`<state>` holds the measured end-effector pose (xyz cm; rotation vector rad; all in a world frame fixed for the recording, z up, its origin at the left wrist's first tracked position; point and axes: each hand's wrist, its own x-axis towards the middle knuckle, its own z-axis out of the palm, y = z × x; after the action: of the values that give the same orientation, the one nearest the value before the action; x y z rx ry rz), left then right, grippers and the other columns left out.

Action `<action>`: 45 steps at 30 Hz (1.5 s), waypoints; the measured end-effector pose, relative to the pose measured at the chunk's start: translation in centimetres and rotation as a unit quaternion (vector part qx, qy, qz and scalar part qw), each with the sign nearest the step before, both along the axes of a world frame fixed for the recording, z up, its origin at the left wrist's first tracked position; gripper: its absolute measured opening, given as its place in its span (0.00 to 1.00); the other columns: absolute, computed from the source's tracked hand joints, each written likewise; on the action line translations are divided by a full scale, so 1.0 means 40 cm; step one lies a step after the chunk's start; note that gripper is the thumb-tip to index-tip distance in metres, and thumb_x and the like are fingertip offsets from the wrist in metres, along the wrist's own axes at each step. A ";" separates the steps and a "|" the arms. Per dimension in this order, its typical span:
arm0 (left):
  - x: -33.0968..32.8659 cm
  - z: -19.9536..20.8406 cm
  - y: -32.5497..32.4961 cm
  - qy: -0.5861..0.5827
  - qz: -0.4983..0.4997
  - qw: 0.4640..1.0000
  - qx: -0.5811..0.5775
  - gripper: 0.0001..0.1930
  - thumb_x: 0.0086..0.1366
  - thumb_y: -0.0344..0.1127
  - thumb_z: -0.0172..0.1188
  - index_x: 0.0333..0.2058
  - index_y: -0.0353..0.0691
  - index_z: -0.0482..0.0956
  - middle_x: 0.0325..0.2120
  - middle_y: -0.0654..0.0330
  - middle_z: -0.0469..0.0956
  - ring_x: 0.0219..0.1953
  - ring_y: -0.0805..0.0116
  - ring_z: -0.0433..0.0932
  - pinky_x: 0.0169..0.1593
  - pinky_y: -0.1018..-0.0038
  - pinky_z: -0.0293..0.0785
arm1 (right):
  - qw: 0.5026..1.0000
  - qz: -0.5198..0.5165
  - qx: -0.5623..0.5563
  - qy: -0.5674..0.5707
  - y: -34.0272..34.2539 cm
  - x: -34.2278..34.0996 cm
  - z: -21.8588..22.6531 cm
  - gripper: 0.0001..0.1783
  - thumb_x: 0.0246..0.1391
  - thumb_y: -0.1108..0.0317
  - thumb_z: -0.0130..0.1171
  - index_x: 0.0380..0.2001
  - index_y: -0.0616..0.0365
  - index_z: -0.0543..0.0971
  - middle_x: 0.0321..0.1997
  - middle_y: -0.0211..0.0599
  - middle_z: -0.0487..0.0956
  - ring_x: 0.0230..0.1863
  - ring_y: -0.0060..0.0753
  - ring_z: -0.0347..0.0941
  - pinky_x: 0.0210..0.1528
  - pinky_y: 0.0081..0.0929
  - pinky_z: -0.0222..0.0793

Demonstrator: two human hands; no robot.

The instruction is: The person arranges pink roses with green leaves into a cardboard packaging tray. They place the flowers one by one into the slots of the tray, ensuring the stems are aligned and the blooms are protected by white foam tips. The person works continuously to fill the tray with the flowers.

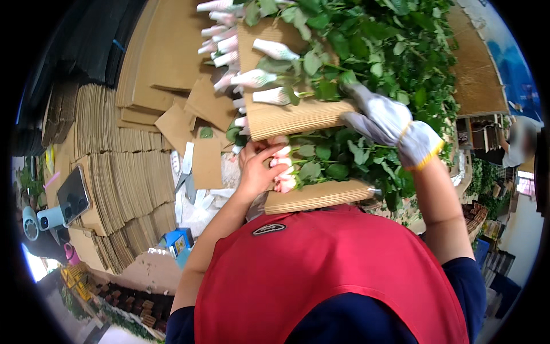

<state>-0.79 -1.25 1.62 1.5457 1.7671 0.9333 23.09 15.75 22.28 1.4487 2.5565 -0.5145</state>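
Observation:
A row of pink rose heads (282, 172) lies in front of me, with leafy stems running to the right. My bare left hand (256, 166) rests against these heads, its fingers stretched out and apart. Above them is a folded corrugated cardboard sheet (303, 118), bearing roses in white net sleeves (271, 96). In a grey-white glove with a yellow cuff, my right hand (382, 119) grips the sheet's right edge, thumb and fingers on either side of it. Another corrugated cardboard edge (321, 196) lies close to my red apron, below the rose heads.
Tall stacks of flat cardboard (123, 178) stand at the left, with a phone (73, 196) on a holder beside them. Scissors (184, 178) lie among paper scraps. Dense rose foliage (401, 51) fills the far right. A person (518, 143) is at the right edge.

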 end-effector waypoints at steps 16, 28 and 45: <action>0.003 -0.012 0.013 -0.144 -0.018 0.988 -0.049 0.30 0.49 0.33 0.77 0.54 0.42 0.82 0.44 0.52 0.79 0.52 0.57 0.75 0.58 0.65 0.70 | 0.932 -0.053 -0.104 0.344 -0.044 0.090 0.004 0.48 0.58 0.65 0.58 0.75 0.60 0.45 0.73 0.46 0.61 0.58 0.31 0.67 0.62 0.27 0.63; 0.002 -0.041 0.007 -0.036 0.012 0.999 0.023 0.29 0.42 0.36 0.80 0.48 0.52 0.87 0.48 0.52 0.72 0.51 0.54 0.73 0.56 0.61 0.72 | 0.590 0.085 -0.290 0.749 -0.031 0.029 0.081 0.53 0.56 0.62 0.61 0.76 0.60 0.41 0.79 0.36 0.49 0.61 0.39 0.72 0.75 0.38 0.47; -0.065 -0.092 -0.084 -0.049 -0.030 0.998 0.032 0.23 0.58 0.30 0.65 0.55 0.46 0.80 0.60 0.48 0.69 0.62 0.46 0.67 0.64 0.61 0.66 | 0.866 0.487 -0.038 0.106 -0.153 -0.145 -0.339 0.40 0.56 0.48 0.56 0.71 0.42 0.61 0.74 0.47 0.58 0.75 0.64 0.49 0.74 0.63 0.43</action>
<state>-3.37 -4.59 -2.08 1.5566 1.6285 1.0267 17.27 9.64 8.73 -0.0527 2.9238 -0.5826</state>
